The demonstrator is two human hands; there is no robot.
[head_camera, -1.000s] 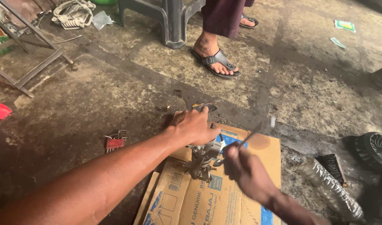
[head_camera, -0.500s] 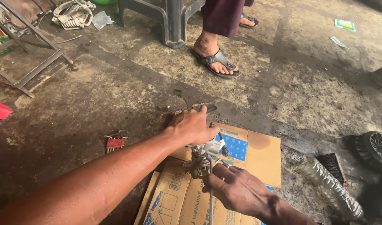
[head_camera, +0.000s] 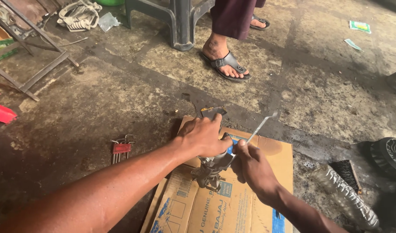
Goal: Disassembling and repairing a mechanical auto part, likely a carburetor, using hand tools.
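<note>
My left hand (head_camera: 205, 137) presses down on top of a small grey metal engine part (head_camera: 213, 169) that stands on a flattened cardboard sheet (head_camera: 245, 207) on the floor. My right hand (head_camera: 251, 166) grips a slim metal wrench (head_camera: 259, 128) whose shaft angles up and to the right, its lower end at the part just beside my left hand. The top of the part is hidden under my left palm.
A red-handled set of hex keys (head_camera: 121, 148) lies left of the cardboard. Another person's sandalled foot (head_camera: 226, 61) stands beyond, by a grey stool leg (head_camera: 181, 26). A clear plastic bottle (head_camera: 348, 199), a brush and a black wheel (head_camera: 390, 155) lie at right. A metal frame (head_camera: 29, 56) is at far left.
My right hand dropped low onto the cardboard half a second ago, then rose back to the part with the wrench pointing up and right. The left hand stayed on the part.
</note>
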